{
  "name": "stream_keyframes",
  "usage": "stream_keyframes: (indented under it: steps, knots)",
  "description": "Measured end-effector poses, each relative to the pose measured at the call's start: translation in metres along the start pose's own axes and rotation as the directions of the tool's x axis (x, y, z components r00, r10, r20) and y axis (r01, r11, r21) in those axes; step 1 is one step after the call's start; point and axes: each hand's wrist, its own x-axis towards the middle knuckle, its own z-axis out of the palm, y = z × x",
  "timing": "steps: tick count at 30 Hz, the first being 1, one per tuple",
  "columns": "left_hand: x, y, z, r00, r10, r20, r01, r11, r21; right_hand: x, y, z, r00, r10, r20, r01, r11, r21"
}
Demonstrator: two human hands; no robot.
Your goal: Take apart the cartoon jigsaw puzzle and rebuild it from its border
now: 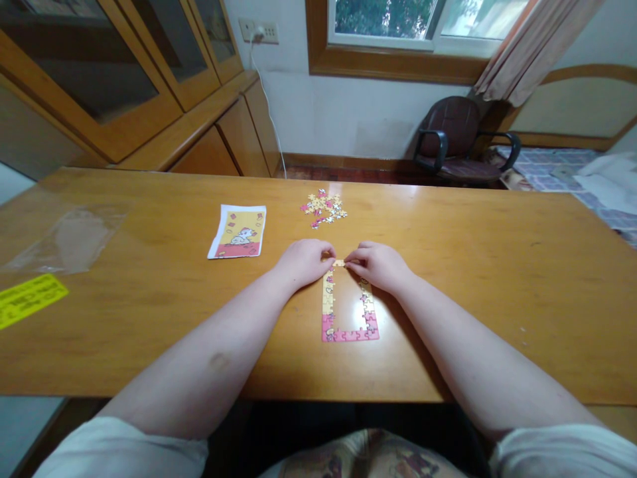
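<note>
On the table lies a rectangular border of joined jigsaw puzzle pieces (328, 302), yellow towards the far side and pink along the near edge. Its middle shows bare wood. My left hand (307, 261) is closed, fingertips pressed down at the border's far left corner. My right hand (381, 265) pinches at the far edge, just right of a yellow puzzle piece (339, 263), and covers the far right corner. The fingers hide most of the pieces they touch. Beyond my hands is a loose heap of puzzle pieces (323, 206), yellow, pink and white.
A reference picture (237, 232) of a white animal on yellow and pink lies left of the heap. Farther left are a clear plastic bag (74, 239) and a yellow label (32, 299). The wooden table (472, 265) has an office chair (452, 139) beyond its far edge.
</note>
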Motion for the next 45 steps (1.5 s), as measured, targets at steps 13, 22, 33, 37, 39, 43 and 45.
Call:
stream_keyframes:
  steps: [13, 22, 33, 37, 39, 43, 45]
  knots:
    - [0.0, -0.009, -0.004, 0.999, 0.014, 0.044, -0.012, 0.999, -0.046, -0.004, 0.008, -0.006, 0.999, 0.034, -0.008, -0.034, 0.999, 0.038]
    - [-0.002, -0.009, -0.003, 0.996, 0.072, 0.051, -0.071, 0.997, -0.034, -0.012, 0.027, -0.022, 0.999, 0.037, 0.009, -0.038, 0.995, 0.097]
    - [-0.001, -0.008, -0.002, 0.995, 0.064, 0.076, -0.061, 0.998, -0.035, -0.012, 0.027, -0.019, 0.998, -0.014, 0.055, 0.007, 0.991, 0.133]
    - [-0.001, -0.009, 0.0, 0.995, 0.068, 0.071, -0.065, 0.997, -0.044, -0.011, 0.028, -0.018, 0.998, -0.022, 0.059, 0.014, 0.99, 0.139]
    - [-0.002, -0.009, 0.0, 0.995, 0.07, 0.07, -0.067, 0.997, -0.049, -0.011, 0.028, -0.019, 0.998, -0.023, 0.062, 0.014, 0.99, 0.138]
    - [-0.002, -0.009, -0.001, 0.995, 0.072, 0.073, -0.069, 0.996, -0.051, -0.013, 0.025, -0.02, 0.998, -0.021, 0.059, 0.013, 0.99, 0.139]
    - [-0.002, -0.009, -0.002, 0.996, 0.066, 0.061, -0.062, 0.996, -0.064, -0.014, 0.024, -0.02, 1.0, -0.01, 0.025, 0.006, 0.991, 0.137]
